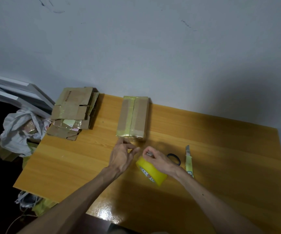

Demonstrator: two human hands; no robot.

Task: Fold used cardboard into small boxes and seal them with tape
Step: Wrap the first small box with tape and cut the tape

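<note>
Tape roll (pixel 152 171) held by right hand (pixel 157 159); left hand (pixel 122 155) touching box (pixel 133 117).

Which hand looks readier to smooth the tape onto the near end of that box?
Probably the left hand: its fingers reach the near end of the box, while the right hand grips the yellow tape roll.

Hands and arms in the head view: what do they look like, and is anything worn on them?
Both arms are bare from where they enter the picture. There are no sleeves on the left forearm or the right forearm. There are no gloves on the left hand or the right hand. No watch, bracelet or ring shows. The right forearm carries one small dark spot, and no other markings are visible.
</note>
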